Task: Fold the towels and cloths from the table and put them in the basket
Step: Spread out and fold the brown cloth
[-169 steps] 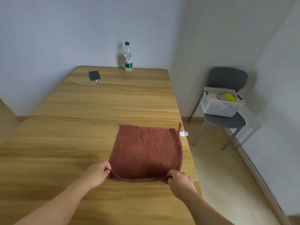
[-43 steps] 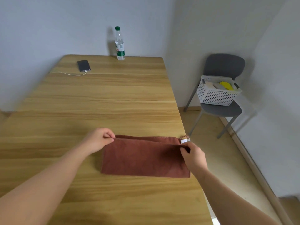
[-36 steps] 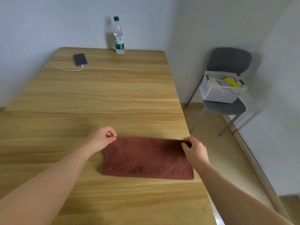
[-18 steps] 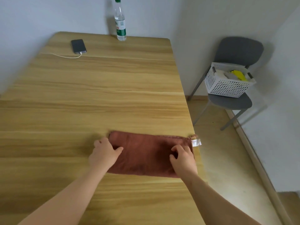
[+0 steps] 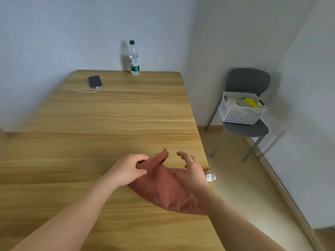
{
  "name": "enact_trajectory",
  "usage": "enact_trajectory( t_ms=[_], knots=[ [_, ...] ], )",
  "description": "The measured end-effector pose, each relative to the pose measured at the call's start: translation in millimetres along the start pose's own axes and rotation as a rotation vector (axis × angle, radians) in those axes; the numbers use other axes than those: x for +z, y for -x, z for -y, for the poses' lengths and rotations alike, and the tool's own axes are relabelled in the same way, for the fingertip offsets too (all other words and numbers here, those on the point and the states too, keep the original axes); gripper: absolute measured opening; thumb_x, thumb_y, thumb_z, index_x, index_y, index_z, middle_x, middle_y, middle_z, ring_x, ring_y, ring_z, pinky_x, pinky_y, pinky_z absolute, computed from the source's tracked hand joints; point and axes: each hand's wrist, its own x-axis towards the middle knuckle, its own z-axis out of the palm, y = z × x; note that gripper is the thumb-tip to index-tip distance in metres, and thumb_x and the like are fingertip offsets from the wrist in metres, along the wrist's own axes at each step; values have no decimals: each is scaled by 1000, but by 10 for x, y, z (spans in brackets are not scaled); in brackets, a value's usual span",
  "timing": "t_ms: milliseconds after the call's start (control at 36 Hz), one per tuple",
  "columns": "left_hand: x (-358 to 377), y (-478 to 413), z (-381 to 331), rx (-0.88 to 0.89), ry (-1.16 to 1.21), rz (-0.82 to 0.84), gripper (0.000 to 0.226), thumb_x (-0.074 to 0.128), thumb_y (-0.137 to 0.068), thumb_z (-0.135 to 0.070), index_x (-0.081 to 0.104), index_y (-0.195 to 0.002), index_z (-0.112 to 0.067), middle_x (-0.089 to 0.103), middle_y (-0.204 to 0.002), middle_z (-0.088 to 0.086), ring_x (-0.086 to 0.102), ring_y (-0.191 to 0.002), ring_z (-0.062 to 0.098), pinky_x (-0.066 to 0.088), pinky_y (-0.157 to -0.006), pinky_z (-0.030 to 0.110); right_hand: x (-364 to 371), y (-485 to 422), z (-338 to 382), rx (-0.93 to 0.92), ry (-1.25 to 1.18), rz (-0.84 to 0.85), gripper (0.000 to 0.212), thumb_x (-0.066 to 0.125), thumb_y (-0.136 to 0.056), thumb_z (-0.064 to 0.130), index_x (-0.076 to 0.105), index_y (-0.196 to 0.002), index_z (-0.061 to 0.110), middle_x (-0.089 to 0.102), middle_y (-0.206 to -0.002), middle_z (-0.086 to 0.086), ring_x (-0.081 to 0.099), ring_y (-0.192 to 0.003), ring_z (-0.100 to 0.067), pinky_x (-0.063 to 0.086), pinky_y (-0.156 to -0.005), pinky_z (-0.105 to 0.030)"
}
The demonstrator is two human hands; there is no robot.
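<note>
Near the right edge of the table (image 5: 108, 124), toward its near right corner: a rust-brown towel (image 5: 168, 189), no flat rectangle but bunched and slanting, wrinkled along its near side. At its right end, a small white label (image 5: 211, 177) poking out past the table's right edge. At its left end, cloth raised off the wood, one pointed corner sticking up toward the far side.

On that raised end, the left hand (image 5: 129, 169), thumb and curled fingers pinching the fabric, forearm reaching in from the near left. Over the right half of the towel, the right hand (image 5: 193, 171), its fingers (image 5: 181, 153) spread apart and half bent, tips in the air and gripping nothing. Hard to tell through the motion blur whether the heel of that hand touches the cloth beneath it.

Farther out on the table, well apart from the towel: at the far edge, an upright clear water bottle (image 5: 134, 59) with green cap and green label; near the far left corner, a dark phone (image 5: 95, 81) lying flat, with a white cable (image 5: 81, 90) trailing from it toward the left edge.

Off the table, to the right near the room's corner: a grey chair (image 5: 248, 80), and on its seat a white perforated basket (image 5: 239, 115) holding pale folded cloths and a yellow item (image 5: 251, 102).
</note>
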Motion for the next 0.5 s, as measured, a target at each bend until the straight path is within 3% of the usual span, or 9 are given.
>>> enact_trajectory(
  t_ms=[83,167,222,306,389,500],
  knots=[
    [-179,51,-264,114,-71,36,30,68,-81,-14,59,-82,-43,62,-88,-23,58,-83,3,44,-74,22,-174,-40,266,-180,0,-1,82,72,-72,18,32,-142,32,37,-142,7,34,-129,-17,30,-108,-34],
    [-323,139,-487,179,-148,31,35,70,-79,-18,54,-76,-49,64,-93,-22,61,-91,4,48,-86,30,-366,-30,472,-206,-47,80,84,77,-70,16,35,-140,33,51,-117,11,44,-118,-17,37,-103,-35],
    [-411,197,-613,225,-152,6,35,71,-78,-17,54,-74,-48,63,-89,-23,61,-88,2,49,-85,29,-510,4,575,-156,-206,158,71,77,-71,7,46,-132,28,55,-89,9,56,-91,-13,49,-87,-30],
    [-540,268,-731,277,-107,-40,35,74,-77,-14,56,-77,-44,62,-86,-23,55,-72,-10,44,-69,13,-705,58,662,-150,-235,210,33,75,-73,3,63,-97,22,53,-69,3,51,-59,-3,43,-61,-16],
    [-663,321,-764,281,-78,-54,39,78,-73,-17,54,-80,-47,60,-87,-19,54,-74,-6,46,-77,20,-839,105,714,-164,-259,196,19,76,-73,3,63,-72,17,56,-64,4,50,-55,-2,41,-56,-12],
    [-820,388,-777,251,-115,-93,27,79,-72,-18,60,-72,-38,63,-76,-17,57,-70,0,47,-76,24,-986,136,750,-176,-318,117,27,77,-73,3,55,-65,16,52,-62,5,47,-56,-5,37,-52,-11]
  ],
)
